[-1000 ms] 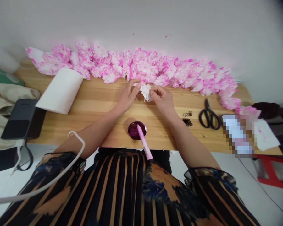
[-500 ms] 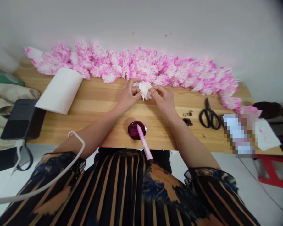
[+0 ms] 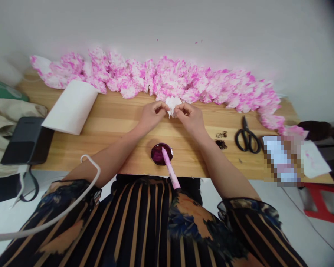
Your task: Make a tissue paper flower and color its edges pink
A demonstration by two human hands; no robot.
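Observation:
A small crumpled white paper flower is held up between my two hands, above the middle of the table. My left hand pinches its left edge between thumb and fingers. On the opposite edge, my right hand is closed in a similar pinch. Just behind it stretches a long row of white flowers with pink-dyed edges. Closer to my body sits a small dish of dark purple liquid, and a pink pen-like stick leans over its rim.
Black-handled scissors lie to the right, beside small dark wire pieces and a blurred-out phone. At the left are a white paper sheet and a black power bank. A white cable crosses my left sleeve.
My left fingers have come down and closed in along the flower's lower left edge. The right fingers have shifted slightly inward. The flower's top now looks more spread and rounded.

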